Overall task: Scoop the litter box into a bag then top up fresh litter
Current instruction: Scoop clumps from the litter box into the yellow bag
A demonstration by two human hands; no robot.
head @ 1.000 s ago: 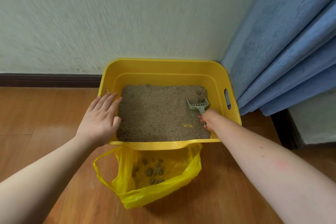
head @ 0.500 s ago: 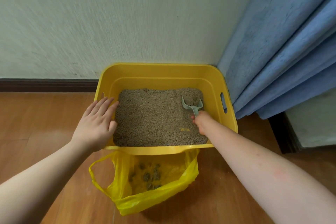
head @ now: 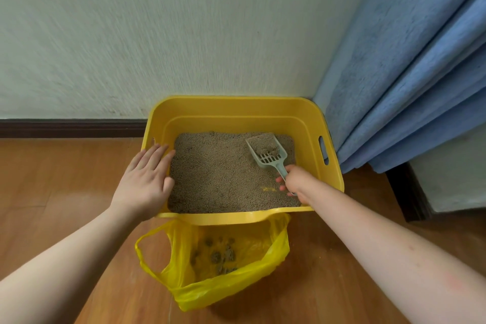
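Note:
A yellow litter box (head: 236,110) stands on the floor against the wall, filled with tan litter (head: 218,174). My right hand (head: 294,179) grips the handle of a pale green slotted scoop (head: 267,151) at the box's far right. The scoop is raised a little and carries litter with a clump. My left hand (head: 146,179) rests flat with straight fingers on the box's left rim. In front of the box an open yellow plastic bag (head: 265,252) lies on the floor with several dark clumps inside.
A blue curtain (head: 410,82) hangs to the right, reaching down beside the box. A white wall with a dark skirting board (head: 71,128) stands behind. A pale cabinet with a dark base (head: 447,181) sits at the right on the wooden floor (head: 60,192).
My right hand has lifted the scoop out of the litter at the far right, now showing its loaded blade. The view tilted up slightly. My left hand stayed on the rim.

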